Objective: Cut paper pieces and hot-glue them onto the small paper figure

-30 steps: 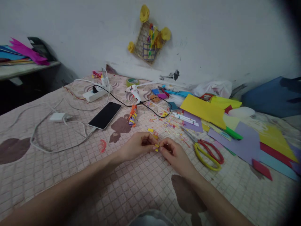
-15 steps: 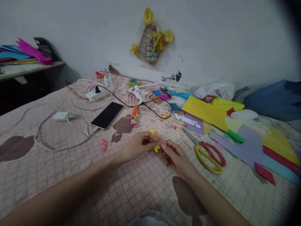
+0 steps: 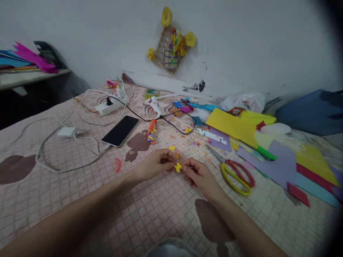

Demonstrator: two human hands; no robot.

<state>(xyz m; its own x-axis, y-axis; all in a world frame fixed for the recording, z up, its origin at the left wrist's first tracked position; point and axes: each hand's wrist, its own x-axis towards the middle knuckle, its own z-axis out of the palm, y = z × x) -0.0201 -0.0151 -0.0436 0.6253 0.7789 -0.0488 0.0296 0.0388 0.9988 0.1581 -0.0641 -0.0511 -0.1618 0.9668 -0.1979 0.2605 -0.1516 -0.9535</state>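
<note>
Between my two hands is a small yellow paper cutout (image 3: pixel 178 166) with notched, petal-like edges. My left hand (image 3: pixel 157 165) pinches its left side between thumb and forefinger. From the right, my right hand (image 3: pixel 199 174) has its thumb and forefinger closed at the cutout's right edge; its lower fingers are curled. A small yellow paper scrap (image 3: pixel 172 148) lies just beyond my left fingers. Scissors (image 3: pixel 237 176) with red and yellow handles rest to the right of my right hand, their blades pointing away to the left.
A phone (image 3: pixel 120 131) on a white cable, a charger (image 3: pixel 67 132) and a power strip (image 3: pixel 112 106) lie left. Behind are a glue gun (image 3: pixel 154 106), green tape (image 3: pixel 152 93) and a striped paper figure (image 3: pixel 151 132). Coloured paper (image 3: pixel 232 126) and white sticks (image 3: pixel 211 135) spread right.
The yellow cutout has turned and shows more of its face between my fingertips. My right fingers have come slightly closer to it. The whole view has shifted a little.
</note>
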